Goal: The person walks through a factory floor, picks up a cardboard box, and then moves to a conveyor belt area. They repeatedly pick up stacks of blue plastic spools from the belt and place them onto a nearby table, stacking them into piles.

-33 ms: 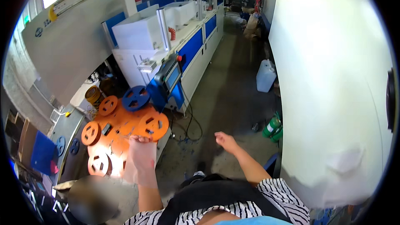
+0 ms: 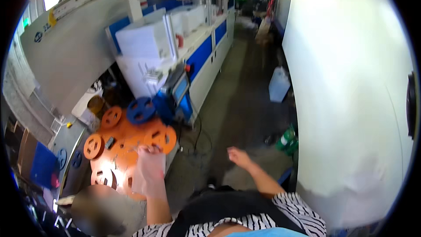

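Jug (image 2: 279,85) beyond right hand (image 2: 238,155), contents unclear

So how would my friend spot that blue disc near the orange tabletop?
Find the long white machine with blue panels. At its near end is an orange tabletop. The blue disc is at that tabletop's far edge, just left of the control screen; it's slotted like the orange discs nearby, but blue.

Sleeves (image 2: 299,213) are black-striped white, tabletop (image 2: 126,139) orange, one disc (image 2: 141,110) blue.
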The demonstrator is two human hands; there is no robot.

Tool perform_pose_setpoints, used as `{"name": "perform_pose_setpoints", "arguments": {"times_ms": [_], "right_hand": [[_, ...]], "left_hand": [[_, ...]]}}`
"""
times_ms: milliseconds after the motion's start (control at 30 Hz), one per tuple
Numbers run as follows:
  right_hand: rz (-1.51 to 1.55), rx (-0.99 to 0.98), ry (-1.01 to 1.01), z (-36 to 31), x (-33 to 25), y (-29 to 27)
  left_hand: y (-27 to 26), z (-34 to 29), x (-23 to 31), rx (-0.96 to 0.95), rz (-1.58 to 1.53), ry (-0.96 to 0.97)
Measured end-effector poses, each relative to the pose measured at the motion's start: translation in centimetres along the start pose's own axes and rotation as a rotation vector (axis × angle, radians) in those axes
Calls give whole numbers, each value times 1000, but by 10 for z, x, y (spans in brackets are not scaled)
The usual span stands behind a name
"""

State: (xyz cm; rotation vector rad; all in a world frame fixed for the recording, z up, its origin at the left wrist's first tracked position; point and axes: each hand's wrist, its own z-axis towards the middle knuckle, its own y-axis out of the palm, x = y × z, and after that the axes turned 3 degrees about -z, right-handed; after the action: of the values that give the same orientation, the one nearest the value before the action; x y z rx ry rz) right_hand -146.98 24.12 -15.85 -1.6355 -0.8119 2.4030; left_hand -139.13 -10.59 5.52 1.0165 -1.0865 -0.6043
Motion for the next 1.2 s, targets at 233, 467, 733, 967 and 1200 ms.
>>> {"name": "perform_pose_setpoints", "arguments": {"times_ms": [233,467,733,967,1200], "right_hand": [[-21,-67,1112,-88,219,-75],[-134,-9,1437,-59,290,-172],[-416,-30,883,239,504,-288],[464,275,641,692,557,-396],[-140,-81,644,825,681,-415]], "left_hand": [[61,218,-176,-191,-80,-286],[116,399,-351,-252,-111,-351],[198,600,-489,-204,-65,-351],[192,748,-615,-147,64,-258],[156,955,-799,-249,104,-478]]}}
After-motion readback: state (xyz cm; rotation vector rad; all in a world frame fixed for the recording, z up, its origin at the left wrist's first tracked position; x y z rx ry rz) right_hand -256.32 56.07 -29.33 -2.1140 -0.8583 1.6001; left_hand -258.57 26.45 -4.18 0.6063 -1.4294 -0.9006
